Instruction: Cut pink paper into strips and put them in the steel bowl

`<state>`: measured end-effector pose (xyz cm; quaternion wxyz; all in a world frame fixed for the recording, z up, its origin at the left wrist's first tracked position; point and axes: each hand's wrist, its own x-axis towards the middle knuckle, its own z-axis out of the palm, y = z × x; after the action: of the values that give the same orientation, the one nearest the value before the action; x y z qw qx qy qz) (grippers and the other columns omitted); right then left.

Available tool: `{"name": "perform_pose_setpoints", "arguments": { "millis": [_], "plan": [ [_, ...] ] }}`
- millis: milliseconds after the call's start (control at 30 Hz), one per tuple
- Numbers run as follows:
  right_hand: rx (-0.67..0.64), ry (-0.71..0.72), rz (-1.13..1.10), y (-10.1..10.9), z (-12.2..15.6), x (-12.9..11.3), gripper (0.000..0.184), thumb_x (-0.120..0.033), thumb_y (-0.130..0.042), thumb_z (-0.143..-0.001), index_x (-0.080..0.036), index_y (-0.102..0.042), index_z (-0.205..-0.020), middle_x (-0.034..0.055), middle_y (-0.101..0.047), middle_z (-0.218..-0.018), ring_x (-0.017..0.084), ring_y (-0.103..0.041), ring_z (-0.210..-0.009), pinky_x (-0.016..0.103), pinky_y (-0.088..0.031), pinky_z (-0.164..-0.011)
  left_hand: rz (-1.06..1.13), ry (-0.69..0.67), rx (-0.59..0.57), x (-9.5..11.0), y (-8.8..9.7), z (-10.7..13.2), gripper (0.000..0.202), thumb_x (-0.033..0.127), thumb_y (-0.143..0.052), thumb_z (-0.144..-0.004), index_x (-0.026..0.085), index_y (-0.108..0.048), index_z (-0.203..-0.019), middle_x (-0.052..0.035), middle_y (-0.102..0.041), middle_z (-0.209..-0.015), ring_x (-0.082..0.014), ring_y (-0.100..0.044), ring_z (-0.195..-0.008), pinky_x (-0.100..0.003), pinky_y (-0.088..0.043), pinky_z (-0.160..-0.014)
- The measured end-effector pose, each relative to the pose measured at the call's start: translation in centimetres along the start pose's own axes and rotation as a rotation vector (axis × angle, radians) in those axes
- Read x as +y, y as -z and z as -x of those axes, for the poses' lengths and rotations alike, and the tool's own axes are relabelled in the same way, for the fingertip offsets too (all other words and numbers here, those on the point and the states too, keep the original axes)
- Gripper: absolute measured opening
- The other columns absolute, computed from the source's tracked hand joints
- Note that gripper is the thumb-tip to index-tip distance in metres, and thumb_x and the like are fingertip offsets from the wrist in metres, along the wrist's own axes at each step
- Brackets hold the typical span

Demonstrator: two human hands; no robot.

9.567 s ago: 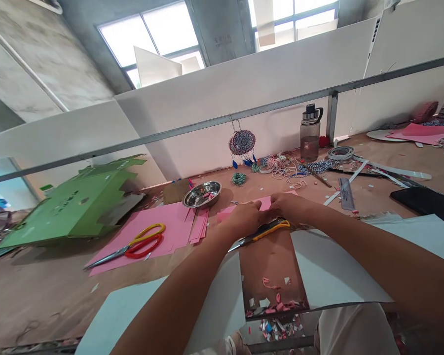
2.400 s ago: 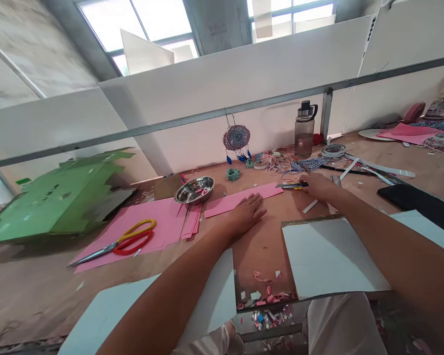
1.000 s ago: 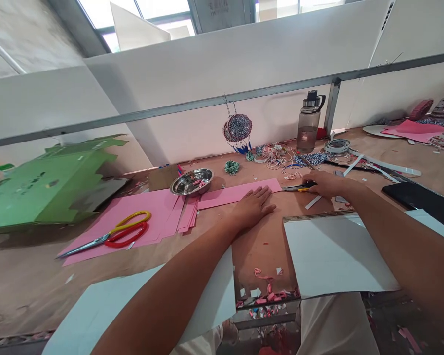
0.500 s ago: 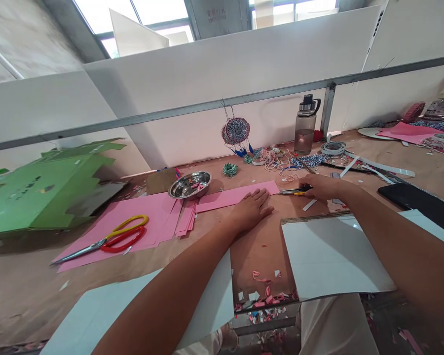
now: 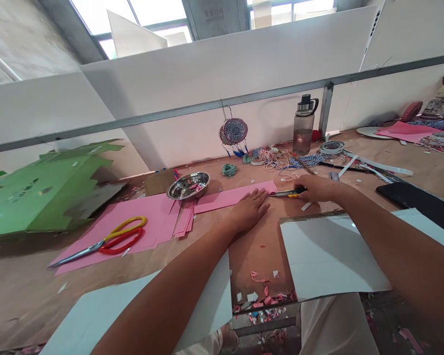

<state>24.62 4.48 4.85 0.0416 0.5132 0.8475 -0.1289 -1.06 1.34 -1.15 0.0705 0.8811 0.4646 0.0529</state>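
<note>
Fingers of our right hand (image 5: 317,188) were curled around the handle of a black-and-yellow knife (image 5: 289,194), its blade aimed leftward at the near right corner of a pink strip (image 5: 222,198). The tip met the paper's edge, though we could not tell whether it lay on or under it. Our left hand (image 5: 248,211), palm down and gripping nothing, had its extended fingers across the strip's near edge, toward that same end.

The strip lay flat to the left of our right fingers and beneath our left fingertips, its long axis side to side, roughly parallel with the grey rail (image 5: 151,116) and nearly in line with the blade. Our left hand was the nearer, touching it; our right reached it only through the knife. Beyond its left end sat a steel bowl (image 5: 177,195), with scissors (image 5: 108,240) farther out.
</note>
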Motion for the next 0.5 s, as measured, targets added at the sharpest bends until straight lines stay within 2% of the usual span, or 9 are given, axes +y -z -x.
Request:
{"name": "perform_pose_setpoints", "arguments": {
  "millis": [233, 500],
  "plan": [
    [-0.063, -0.035, -0.02, 0.18, 0.42, -0.61, 0.015, -0.022, -0.06, -0.076, -0.021, -0.064, -0.091, 0.007, -0.069, -0.097, 0.023, -0.062, -0.088, 0.029, -0.04, -0.067, 0.0, 0.008, 0.003, 0.02, -0.06, -0.02, 0.06, 0.047, -0.016, -0.101, 0.019, -0.028, -0.153, -0.0059, -0.025, -0.16, -0.0196, -0.014, -0.149, -0.038, -0.016, -0.12],
    [-0.068, -0.061, -0.023, 0.04, 0.33, -0.62, 0.013, -0.023, -0.061, -0.078, -0.02, -0.064, -0.09, 0.007, -0.069, -0.098, 0.022, -0.062, -0.088, 0.027, -0.039, -0.065, 0.006, 0.022, 0.007, -0.02, -0.11, -0.12, 0.062, 0.048, -0.017, -0.101, 0.017, -0.028, -0.153, -0.0079, -0.025, -0.16, -0.0204, -0.016, -0.149, -0.039, -0.017, -0.12]
  ]
}}
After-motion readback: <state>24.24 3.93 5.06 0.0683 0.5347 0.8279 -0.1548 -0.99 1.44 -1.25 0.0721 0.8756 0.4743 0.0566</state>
